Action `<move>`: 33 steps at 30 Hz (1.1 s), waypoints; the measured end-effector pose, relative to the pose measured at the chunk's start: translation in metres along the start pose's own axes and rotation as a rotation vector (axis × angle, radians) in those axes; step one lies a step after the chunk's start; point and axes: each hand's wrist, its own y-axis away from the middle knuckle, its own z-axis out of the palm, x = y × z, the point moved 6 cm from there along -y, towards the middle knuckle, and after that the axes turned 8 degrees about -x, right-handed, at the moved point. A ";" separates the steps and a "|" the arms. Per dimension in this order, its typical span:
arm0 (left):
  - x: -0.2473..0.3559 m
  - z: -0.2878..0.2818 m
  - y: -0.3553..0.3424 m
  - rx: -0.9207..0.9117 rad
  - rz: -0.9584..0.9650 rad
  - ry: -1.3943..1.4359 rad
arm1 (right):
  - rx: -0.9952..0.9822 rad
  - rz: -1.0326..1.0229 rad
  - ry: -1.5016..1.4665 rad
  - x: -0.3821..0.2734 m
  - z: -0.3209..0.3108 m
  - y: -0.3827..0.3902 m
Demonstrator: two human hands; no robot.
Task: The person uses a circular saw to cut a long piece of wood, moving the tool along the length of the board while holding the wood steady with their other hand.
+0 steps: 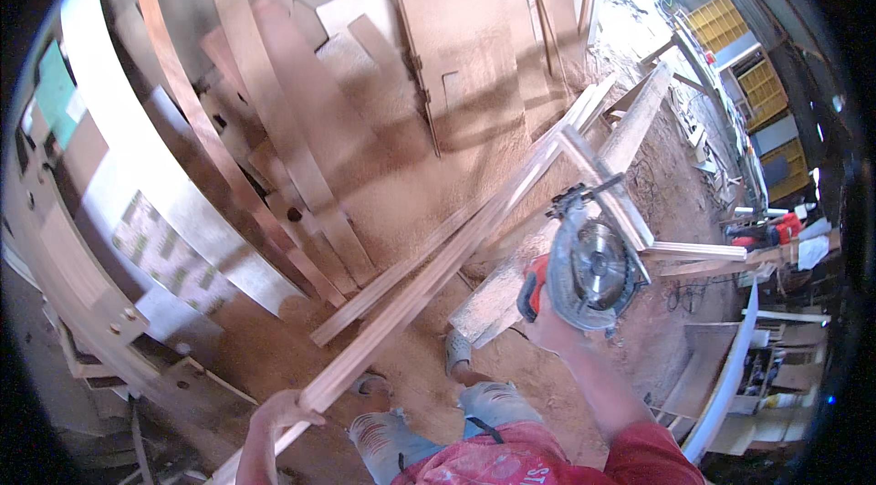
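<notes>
My right hand (553, 328) grips the red and black handle of a circular saw (570, 280), right of the middle. The saw is tilted so that its round toothed blade (599, 264) faces up. My left hand (285, 414), at the lower left, is closed around a long narrow wooden strip (401, 316) that runs away to the upper right. Beside it lies another thin strip (351, 313). Just beyond the saw, a short wooden board (610, 191) crosses the far timber; whether the saw touches it I cannot tell.
A thick plank (493, 298) lies under the strips in front of my feet. Large panels (465, 38) lean at the back, and long boards (242, 47) stand on the left. Sawdust covers the ground (401, 184). A red power tool (766, 231) rests at the right.
</notes>
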 end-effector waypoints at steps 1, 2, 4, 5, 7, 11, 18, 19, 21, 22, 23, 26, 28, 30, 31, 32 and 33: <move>0.010 0.008 0.015 -0.033 -0.019 0.030 | -0.021 0.013 -0.029 0.004 0.003 0.000; 0.016 0.018 0.028 -0.074 -0.079 0.055 | -0.007 -0.012 -0.061 0.005 0.003 0.001; 0.027 0.042 0.053 -0.159 -0.129 0.239 | -0.116 0.013 -0.156 0.011 0.010 0.003; 0.036 0.056 0.063 -0.203 -0.099 0.404 | -0.121 0.029 -0.169 0.013 0.009 0.006; 0.045 0.071 0.081 -0.193 -0.103 0.530 | 0.003 0.037 -0.104 0.010 -0.003 0.011; 0.074 0.083 0.102 -0.271 0.059 0.384 | 0.063 0.099 -0.115 0.005 -0.017 0.015; 0.095 0.077 0.122 -0.362 0.141 0.460 | 0.047 0.098 -0.184 0.017 -0.008 0.016; 0.095 0.075 0.122 -0.358 0.138 0.435 | 0.117 0.106 -0.172 0.019 -0.012 0.014; 0.097 0.070 0.121 -0.292 0.152 0.328 | 0.191 0.135 -0.159 0.026 -0.017 0.018; 0.099 0.071 0.122 -0.304 0.169 0.324 | 0.067 0.160 -0.163 0.034 -0.015 0.013; 0.098 0.070 0.122 -0.281 0.133 0.318 | -0.043 0.184 -0.164 0.042 -0.015 0.010; 0.100 0.067 0.127 -0.185 0.076 0.317 | 0.016 0.288 -0.370 0.066 -0.035 0.032; 0.109 0.061 0.133 -0.140 0.107 0.319 | 0.070 0.337 -0.565 0.076 -0.046 0.057; 0.118 0.054 0.138 -0.124 0.119 0.298 | 0.198 0.356 -0.664 0.070 -0.050 0.098; 0.120 0.051 0.140 -0.149 0.081 0.243 | 0.333 0.379 -0.760 0.067 -0.053 0.121; 0.119 0.049 0.142 -0.150 0.002 0.185 | 0.327 0.435 -0.807 0.067 -0.048 0.141; 0.123 0.048 0.144 -0.188 0.040 0.188 | 0.300 0.519 -0.854 0.068 -0.039 0.160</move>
